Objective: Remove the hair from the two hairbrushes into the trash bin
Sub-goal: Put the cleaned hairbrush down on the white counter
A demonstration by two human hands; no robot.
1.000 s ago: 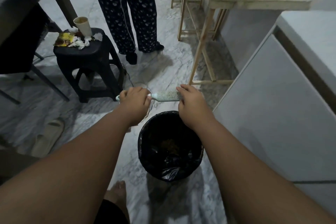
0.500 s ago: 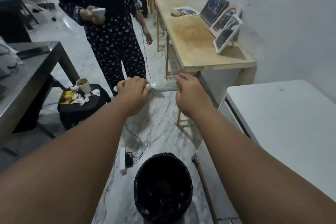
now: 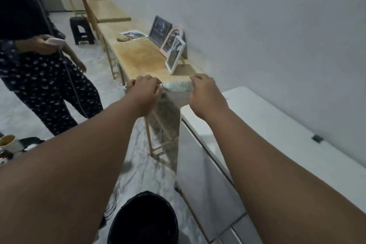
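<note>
You hold the hairbrush (image 3: pixel 177 86) level, well above the trash bin (image 3: pixel 122 214) and seemingly a little beyond it, so loosened hair can fall toward the bin. Your left grip (image 3: pixel 145 90) is wrapped round the handle to steady it. Your right grip (image 3: pixel 206 93) pinches the bristle head's end, probably to pull hair. The wooden desk (image 3: pixel 138 55) lies beyond the bin.

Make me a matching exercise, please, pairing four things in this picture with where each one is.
Things: 1 hairbrush; 2 trash bin; 3 white picture frame; 4 cup.
Places: A on the wooden table; B at the view's left edge; C between the left hand and right hand; D on the floor.
Pairs: 1-C; 2-D; 3-A; 4-B.
</note>
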